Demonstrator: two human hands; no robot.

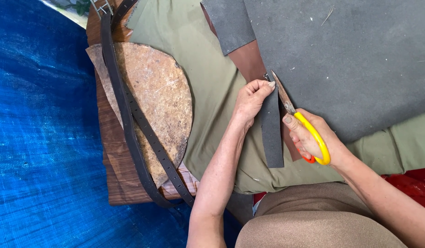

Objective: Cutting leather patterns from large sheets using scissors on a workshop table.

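Blue tarpaulin (pixel 38 151) covers the ground along the left, beside a wooden block (pixel 112 151) draped with olive cloth (pixel 208 87). At the block's middle, the left hand (pixel 251 98) pinches the top of a narrow dark strip (pixel 272 133), half-cut from a large grey sheet (pixel 350 59). Just beside it, the right hand (pixel 309 133) grips yellow-handled scissors (pixel 297 117), their blades pointing up along the cut at the sheet's left edge. Farther left, a round rusty plate (pixel 162 96) lies on the block, crossed by a dark belt (pixel 130 119) whose punched end hangs over the near edge. Open cloth lies between plate and hands.
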